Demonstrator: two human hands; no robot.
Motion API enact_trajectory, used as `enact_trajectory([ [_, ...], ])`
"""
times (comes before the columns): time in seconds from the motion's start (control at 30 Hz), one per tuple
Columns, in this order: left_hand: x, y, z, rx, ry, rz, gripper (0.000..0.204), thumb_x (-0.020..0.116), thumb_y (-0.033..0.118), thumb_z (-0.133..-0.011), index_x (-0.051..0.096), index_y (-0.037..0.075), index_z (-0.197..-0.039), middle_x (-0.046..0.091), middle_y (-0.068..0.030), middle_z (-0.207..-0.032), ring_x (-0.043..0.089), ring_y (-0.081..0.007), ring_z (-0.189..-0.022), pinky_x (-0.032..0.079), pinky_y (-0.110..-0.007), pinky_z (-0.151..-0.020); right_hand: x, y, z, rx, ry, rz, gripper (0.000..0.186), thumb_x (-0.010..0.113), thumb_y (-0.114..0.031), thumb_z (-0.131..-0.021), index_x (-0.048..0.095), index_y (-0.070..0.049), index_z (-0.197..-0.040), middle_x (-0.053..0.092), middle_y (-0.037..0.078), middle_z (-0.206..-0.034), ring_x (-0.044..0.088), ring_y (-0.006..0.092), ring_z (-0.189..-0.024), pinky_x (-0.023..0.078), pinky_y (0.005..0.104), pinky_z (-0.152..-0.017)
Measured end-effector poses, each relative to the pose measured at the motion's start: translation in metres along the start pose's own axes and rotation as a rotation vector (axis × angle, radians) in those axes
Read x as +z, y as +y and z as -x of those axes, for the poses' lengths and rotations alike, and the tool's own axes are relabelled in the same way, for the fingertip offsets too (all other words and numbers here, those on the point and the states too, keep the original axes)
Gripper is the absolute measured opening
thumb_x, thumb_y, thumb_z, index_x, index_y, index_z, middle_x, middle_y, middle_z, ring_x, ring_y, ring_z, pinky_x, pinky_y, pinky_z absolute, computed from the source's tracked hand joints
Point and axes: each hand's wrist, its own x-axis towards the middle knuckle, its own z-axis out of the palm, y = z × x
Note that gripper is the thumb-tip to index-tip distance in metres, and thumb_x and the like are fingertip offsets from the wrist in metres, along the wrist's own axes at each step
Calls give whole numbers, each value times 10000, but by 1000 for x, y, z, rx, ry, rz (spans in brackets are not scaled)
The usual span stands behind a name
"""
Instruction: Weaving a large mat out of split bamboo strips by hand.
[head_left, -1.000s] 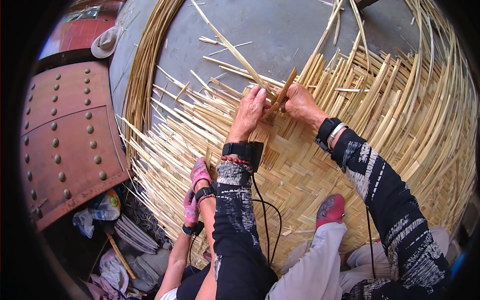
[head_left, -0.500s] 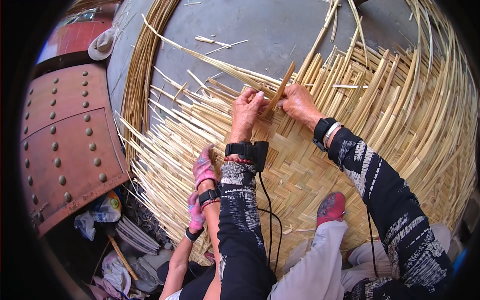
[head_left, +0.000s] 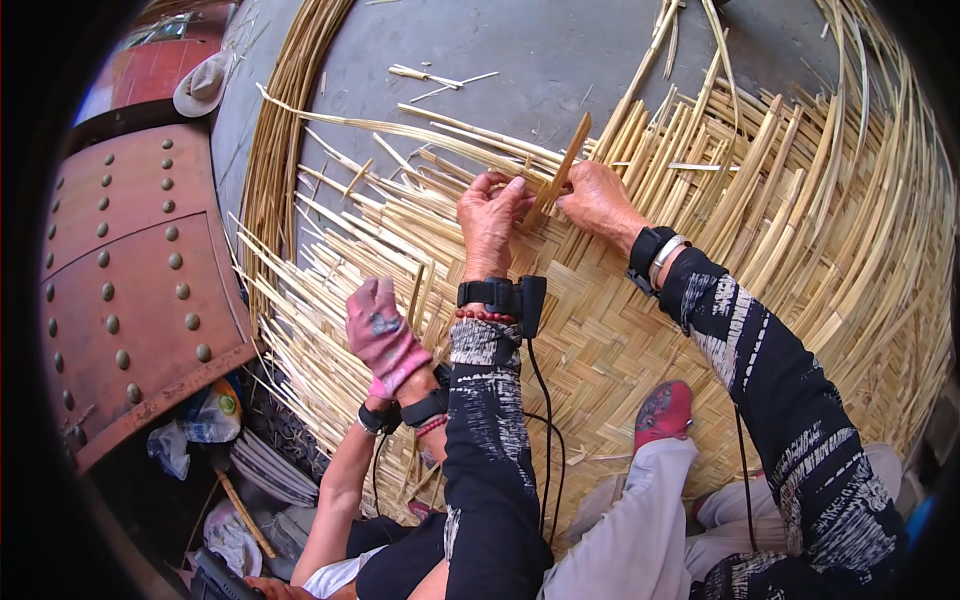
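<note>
A large mat (head_left: 600, 300) of split reed strips lies under both my hands, woven in a herringbone pattern. Close to its far working edge, my left hand (head_left: 490, 222) has its fingers curled inward; whatever they pinch is hidden. My right hand (head_left: 602, 208) is closed just to the right, fingertips at the weave, their hold also hidden. Between the two hands a flat brown stick (head_left: 562, 165) stands tilted, its lower end among the strips. A long pale strip (head_left: 390, 126) runs from beside my left hand toward the upper left.
Left of my forearm, a co-worker's pink-gloved hand (head_left: 385, 335) is over loose strip ends. A bundle of long reeds (head_left: 290, 110) curves along the grey floor (head_left: 470, 45). A studded red door panel (head_left: 140, 280) stands left, with a hat (head_left: 203, 86) beyond. My red shoe (head_left: 662, 415) rests on the mat.
The long pale strip's far end has swung down and left. My hands have shifted only slightly around the brown stick. The co-worker's gloved hand has moved left and turned.
</note>
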Motion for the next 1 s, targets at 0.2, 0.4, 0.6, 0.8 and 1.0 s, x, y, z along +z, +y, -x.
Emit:
enact_trajectory([
  [0.2, 0, -4, -2, -13, 69, 27, 112, 634, 120, -824, 555, 52, -863, 635, -51, -752, 634, -122, -646, 487, -203, -555, -8, -11, 6, -21, 8, 26, 160, 572, -56, -664, 666, -7, -784, 633, 203, -746, 628, 336, -750, 483, 394, -701],
  [0.4, 6, -10, -4, 22, 79, 62, 95, 624, 97, -833, 554, 33, -842, 627, -57, -739, 631, -124, -632, 497, -199, -549, 0, 3, -3, 28, 44, -213, 171, 583, -56, -684, 695, -55, -814, 644, 187, -751, 637, 310, -735, 489, 382, -698],
  [0.6, 5, -8, -5, 48, 107, 25, 90, 623, 72, -832, 552, 17, -840, 594, -33, -693, 615, -108, -613, 506, -200, -548, -3, -10, 5, 4, 102, -203, 192, 583, -72, -705, 687, -57, -867, 639, 195, -763, 631, 323, -757, 482, 391, -710],
  [0.8, 7, -9, -6, 55, 89, 40, 87, 625, 69, -831, 550, 24, -840, 595, -31, -701, 614, -113, -608, 501, -209, -546, -7, -12, 4, 7, 84, -20, 172, 584, -89, -705, 674, -30, -839, 631, 202, -774, 624, 336, -774, 475, 412, -713],
  [1.0, 6, -9, -6, 64, 103, 50, 78, 626, 67, -828, 554, 39, -833, 607, -34, -714, 620, -117, -619, 493, -202, -543, -6, -10, -6, 60, -4, 15, 202, 588, -108, -686, 668, -20, -849, 638, 210, -817, 624, 346, -800, 478, 402, -738],
])
